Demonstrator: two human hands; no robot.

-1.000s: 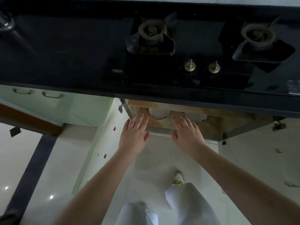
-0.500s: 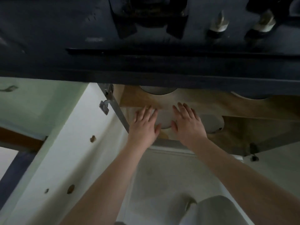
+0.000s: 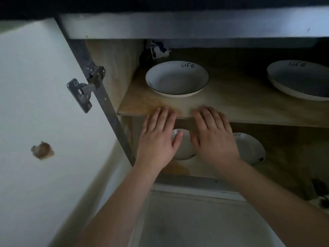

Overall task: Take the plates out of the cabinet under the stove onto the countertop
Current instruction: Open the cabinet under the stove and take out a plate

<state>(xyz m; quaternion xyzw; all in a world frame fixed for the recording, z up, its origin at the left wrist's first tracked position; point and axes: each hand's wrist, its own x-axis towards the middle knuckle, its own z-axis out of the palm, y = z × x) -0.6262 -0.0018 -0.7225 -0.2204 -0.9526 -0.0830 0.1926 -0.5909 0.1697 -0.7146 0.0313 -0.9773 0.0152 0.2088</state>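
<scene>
The cabinet under the stove stands open. On its wooden upper shelf sits a white plate marked "Life", and a stack of two larger white plates lies at the right. On the lower shelf are two small white plates: one partly hidden between my hands, another to the right. My left hand and my right hand are flat, fingers apart, palms down, holding nothing. Their fingertips reach the upper shelf's front edge.
The white cabinet door is swung open at the left on a metal hinge. A crumpled dark and white bag lies at the back of the upper shelf. The dark countertop edge overhangs above. Pale floor shows below.
My view has dropped from the stove top to the inside of the cabinet. Both hands have moved forward to the shelf edge, still open and side by side.
</scene>
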